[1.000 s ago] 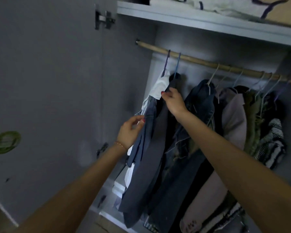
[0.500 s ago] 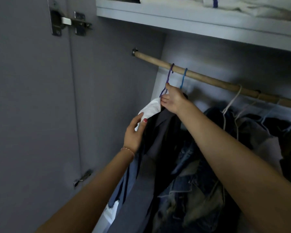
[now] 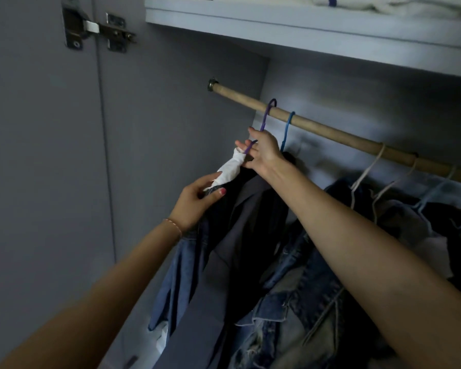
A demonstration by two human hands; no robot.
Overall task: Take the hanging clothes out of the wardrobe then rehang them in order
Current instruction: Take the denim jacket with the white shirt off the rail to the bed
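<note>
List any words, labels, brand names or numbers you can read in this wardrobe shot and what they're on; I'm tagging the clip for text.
None can be read.
Door hinge: bare metal, no marking legible.
Folded fabric on the shelf: a blue mark shows, too small to tell whether it is lettering.
Denim jackets and purple hanger: no tag or print visible.
</note>
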